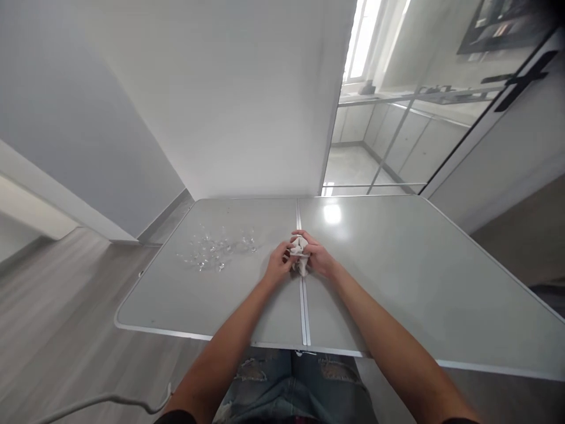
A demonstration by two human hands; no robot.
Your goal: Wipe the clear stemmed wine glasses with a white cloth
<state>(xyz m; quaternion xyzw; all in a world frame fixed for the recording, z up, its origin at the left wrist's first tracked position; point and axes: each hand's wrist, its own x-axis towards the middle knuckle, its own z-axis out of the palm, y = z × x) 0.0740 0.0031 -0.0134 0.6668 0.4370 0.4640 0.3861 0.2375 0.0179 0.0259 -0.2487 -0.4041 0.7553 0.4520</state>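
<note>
A small crumpled white cloth (301, 244) is bunched between my two hands over the seam in the middle of the table. My left hand (279, 263) grips its left side with bent fingers. On the other side my right hand (318, 254) has its fingers wrapped round the cloth, the index finger reaching over the top. Part of the cloth hangs down below the fingers. Whether anything is inside its folds, I cannot tell. To the left of my hands lie several small clear, shiny pieces (216, 250), scattered loosely.
The pale folding table (397, 265) has a metal rim and a metal centre seam (304, 318). Behind it stand a white wall (247, 106) and a glass-paned door (379, 135) with a black handle. A light cable (110, 399) runs at the lower left.
</note>
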